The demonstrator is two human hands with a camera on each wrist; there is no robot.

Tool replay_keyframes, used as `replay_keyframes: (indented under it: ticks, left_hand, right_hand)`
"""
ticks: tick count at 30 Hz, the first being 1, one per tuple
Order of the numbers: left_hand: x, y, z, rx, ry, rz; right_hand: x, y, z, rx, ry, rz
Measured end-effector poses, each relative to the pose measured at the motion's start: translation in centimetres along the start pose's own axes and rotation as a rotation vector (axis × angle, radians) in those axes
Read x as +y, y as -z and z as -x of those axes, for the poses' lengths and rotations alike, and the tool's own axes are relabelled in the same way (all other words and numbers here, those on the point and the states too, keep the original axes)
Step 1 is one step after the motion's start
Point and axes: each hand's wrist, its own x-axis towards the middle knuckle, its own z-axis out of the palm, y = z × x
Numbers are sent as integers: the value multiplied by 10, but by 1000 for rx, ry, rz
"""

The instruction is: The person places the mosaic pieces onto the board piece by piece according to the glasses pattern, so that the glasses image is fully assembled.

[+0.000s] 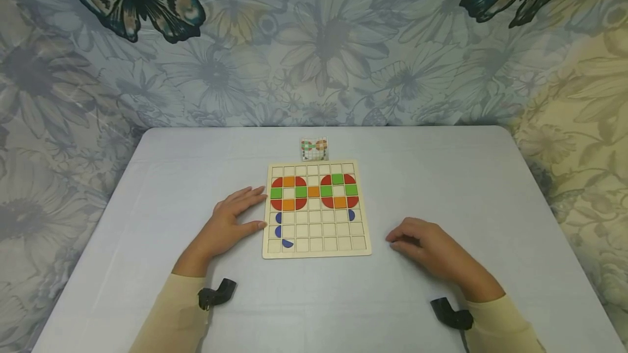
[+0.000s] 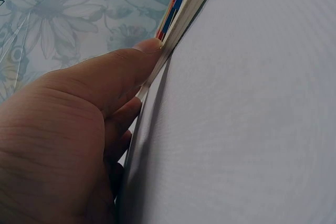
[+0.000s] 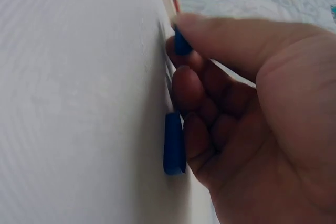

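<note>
A wooden grid board (image 1: pixel 314 245) lies on the table, with red, green and orange pieces forming two ring shapes joined by an orange square (image 1: pixel 313 192). Blue half-round pieces (image 1: pixel 278 231) sit lower down at its left side, and one blue piece (image 1: pixel 351 215) at its right. With fingers spread, my left hand (image 1: pixel 228 225) rests at the board's left edge; its thumb (image 2: pixel 121 69) touches the edge in the left wrist view. To the right of the board, my right hand (image 1: pixel 427 247) pinches a blue half-round piece (image 3: pixel 182 44) between thumb and finger. A second blue piece (image 3: pixel 174 142) shows beside its curled fingers.
A small pattern card (image 1: pixel 314 149) lies just behind the board, showing a similar coloured design. White cloth (image 1: pixel 196 173) covers the table. Flower-and-butterfly fabric (image 1: pixel 324 42) hangs behind and at both sides. Black wrist cameras (image 1: pixel 451 315) are strapped at the sleeves.
</note>
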Motion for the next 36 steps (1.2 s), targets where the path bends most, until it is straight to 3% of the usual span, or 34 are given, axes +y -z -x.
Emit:
replay_keyframes:
  ticks: [9, 15, 22, 29, 36]
  left_hand:
    - [0, 0, 0, 0, 4, -13]
    - [0, 1, -1, 4, 1, -18]
    - [-1, 1, -1, 4, 1, -14]
    - [0, 0, -1, 2, 8, -10]
    - [1, 0, -1, 4, 21, -20]
  right_hand:
    - [-2, -6, -5, 126, -19, -87]
    - [-11, -12, -15, 160, -48, -215]
    - [-23, -22, -32, 155, -151, -336]
    - [-33, -33, -47, 154, -218, -360]
    - [-48, -41, -47, 163, -250, -317]
